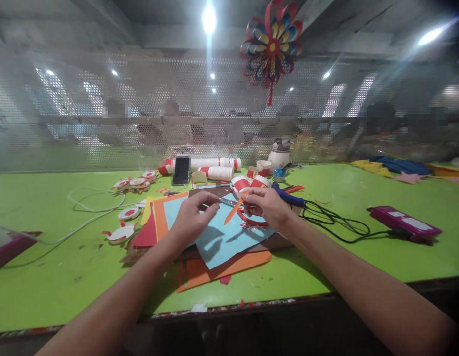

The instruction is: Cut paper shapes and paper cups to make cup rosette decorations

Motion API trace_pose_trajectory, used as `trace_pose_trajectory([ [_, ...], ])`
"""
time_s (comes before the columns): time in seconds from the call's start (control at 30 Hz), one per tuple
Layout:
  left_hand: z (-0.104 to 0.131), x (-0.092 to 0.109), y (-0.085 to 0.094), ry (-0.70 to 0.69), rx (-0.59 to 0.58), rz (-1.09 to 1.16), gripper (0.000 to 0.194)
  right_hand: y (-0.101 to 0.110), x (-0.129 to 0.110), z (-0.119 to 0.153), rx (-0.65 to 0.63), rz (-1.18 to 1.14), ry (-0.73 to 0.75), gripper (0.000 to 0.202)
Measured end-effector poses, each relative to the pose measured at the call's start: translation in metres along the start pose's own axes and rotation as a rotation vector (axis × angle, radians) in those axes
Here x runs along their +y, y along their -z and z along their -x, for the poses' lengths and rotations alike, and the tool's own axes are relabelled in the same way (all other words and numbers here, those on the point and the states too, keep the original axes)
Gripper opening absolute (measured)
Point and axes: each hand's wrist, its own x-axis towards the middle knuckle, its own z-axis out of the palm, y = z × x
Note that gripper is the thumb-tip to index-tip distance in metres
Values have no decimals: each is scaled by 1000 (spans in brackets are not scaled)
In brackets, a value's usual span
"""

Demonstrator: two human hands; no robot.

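My right hand point(267, 203) pinches a narrow orange paper strip point(234, 212) that slants down to the left. My left hand point(195, 213) hovers facing it, thumb and fingers curved with a gap between them. A thin metallic blade-like tool point(228, 201) shows by the left fingertips; whether they touch it I cannot tell. Below both hands lies a light blue paper sheet point(218, 252), with hand shadows on it. A red curved piece with a white fringed edge point(253, 222) rests on the sheet under my right hand. Two red-and-white paper cups point(240, 184) stand just behind.
Orange sheets point(240, 264) lie beneath the blue one. Paper-cup discs point(121, 232) sit at left near a white cable point(92, 213). A blue glue gun point(289, 196) and a purple power box point(405, 223) with black cord are at right. A phone point(181, 170) stands behind.
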Motion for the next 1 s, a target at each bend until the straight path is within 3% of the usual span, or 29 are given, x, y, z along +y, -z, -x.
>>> trace_pose_trajectory([
  [0.1, 9, 6, -14, -345, 32, -362, 16, -10, 0, 4, -4, 25, 12, 24],
  [0.17, 12, 7, -22, -464, 41, -593, 17, -17, 0, 8, 7, 36, 22, 24],
  [0.27, 15, 5, -27, -534, 47, -788, 15, -24, 0, 11, 18, 50, 22, 23],
  [0.37, 15, 1, -27, -479, 54, -788, 15, -26, 1, 14, 2, 62, 15, 22],
  [0.5, 14, -1, -24, -316, 13, -557, 14, -25, 0, 15, -21, 51, 13, 28],
  [0.7, 7, 6, -20, 152, -62, 288, 17, -16, -8, 12, 38, -109, -5, 43],
  [0.83, 6, 7, -19, 228, -56, 643, 18, -14, -10, 13, -81, -115, 1, 33],
  [0.9, 7, 6, -20, 252, -54, 719, 18, -16, -10, 15, -149, -60, 54, 27],
  [1.0, 9, 4, -22, 268, -103, 759, 17, -20, -11, 19, -125, 28, 157, 17],
])
